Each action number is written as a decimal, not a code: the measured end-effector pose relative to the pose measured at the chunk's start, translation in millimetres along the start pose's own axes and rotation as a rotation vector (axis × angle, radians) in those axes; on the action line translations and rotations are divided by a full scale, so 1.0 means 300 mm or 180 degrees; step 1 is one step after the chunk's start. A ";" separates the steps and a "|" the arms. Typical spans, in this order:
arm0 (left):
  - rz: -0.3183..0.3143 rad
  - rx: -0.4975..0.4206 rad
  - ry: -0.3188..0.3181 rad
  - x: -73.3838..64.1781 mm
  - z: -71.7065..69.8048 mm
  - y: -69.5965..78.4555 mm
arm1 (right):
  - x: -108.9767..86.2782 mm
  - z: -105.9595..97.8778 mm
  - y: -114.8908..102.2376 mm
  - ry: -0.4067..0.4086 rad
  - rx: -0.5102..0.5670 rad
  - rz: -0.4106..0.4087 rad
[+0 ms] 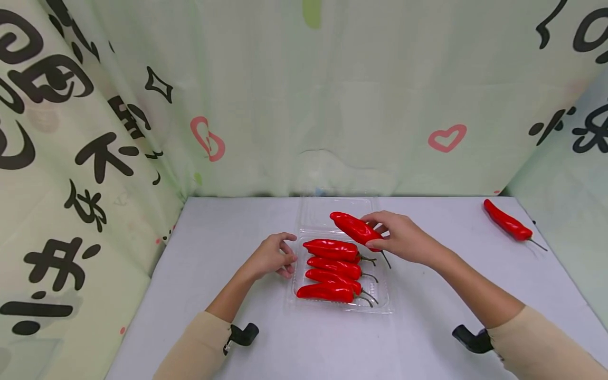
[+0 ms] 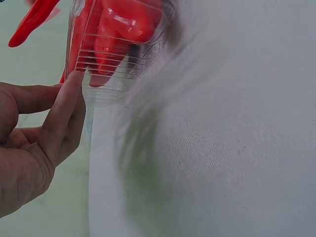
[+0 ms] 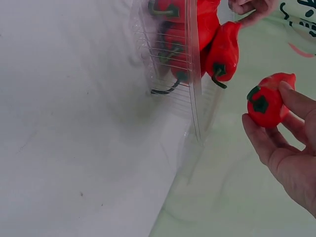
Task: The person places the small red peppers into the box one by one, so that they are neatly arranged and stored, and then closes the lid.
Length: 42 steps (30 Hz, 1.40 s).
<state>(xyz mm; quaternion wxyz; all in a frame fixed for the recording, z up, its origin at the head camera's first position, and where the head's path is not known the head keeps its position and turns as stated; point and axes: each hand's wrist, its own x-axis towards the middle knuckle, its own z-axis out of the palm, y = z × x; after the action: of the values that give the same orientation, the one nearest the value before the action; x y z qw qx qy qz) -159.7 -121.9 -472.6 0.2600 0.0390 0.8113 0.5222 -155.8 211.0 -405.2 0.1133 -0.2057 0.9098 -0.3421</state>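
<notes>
My right hand [image 1: 401, 236] holds a red chili pepper [image 1: 353, 227] near its stem end, between thumb and fingers, over the far part of a clear plastic box [image 1: 386, 305]. In the right wrist view the held pepper [image 3: 266, 106] shows its green stem cap towards the camera. Inside the box several red peppers [image 1: 328, 291] lie side by side, stems to the right. At the box's left side is my left hand [image 1: 272, 257], fingers loosely bent. In the left wrist view a fingertip of the left hand [image 2: 54, 118] meets the ribbed box wall [image 2: 106, 64].
The box's clear lid [image 1: 315, 214] is folded back, away from me. Another red pepper [image 1: 508, 220] lies at the far right of the white table [image 1: 228, 221]. Printed curtains [image 1: 285, 105] stand behind the table and at both sides.
</notes>
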 end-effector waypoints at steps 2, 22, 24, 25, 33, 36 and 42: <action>0.0010 -0.0001 -0.0003 -0.001 0.000 0.001 | 0.004 0.007 -0.007 -0.0043 0.0014 -0.0029; 0.0010 0.0054 -0.0009 0.000 -0.003 0.000 | 0.038 0.062 -0.062 -0.0338 -0.0102 -0.0200; 0.0001 0.0061 -0.0002 0.000 -0.003 0.001 | 0.041 0.069 -0.068 -0.0377 -0.0093 -0.0228; -0.0002 0.0061 0.0000 -0.001 -0.003 0.002 | 0.042 0.073 -0.070 -0.0384 -0.0098 -0.0243; -0.0006 0.0068 -0.0011 -0.003 -0.004 0.005 | 0.051 0.098 -0.081 -0.0466 -0.0135 -0.0320; -0.0008 0.0070 -0.0019 -0.003 -0.004 0.007 | 0.051 0.100 -0.087 -0.0500 -0.0217 -0.0369; -0.0019 0.0079 -0.0019 -0.003 -0.002 0.008 | 0.056 0.102 -0.094 -0.0578 -0.0401 -0.0403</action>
<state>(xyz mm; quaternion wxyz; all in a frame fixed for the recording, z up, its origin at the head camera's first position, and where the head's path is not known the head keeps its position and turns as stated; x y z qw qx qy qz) -159.7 -121.7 -469.9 0.2634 0.0414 0.8170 0.5112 -151.7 166.7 -410.2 0.1603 -0.2996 0.9007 -0.2706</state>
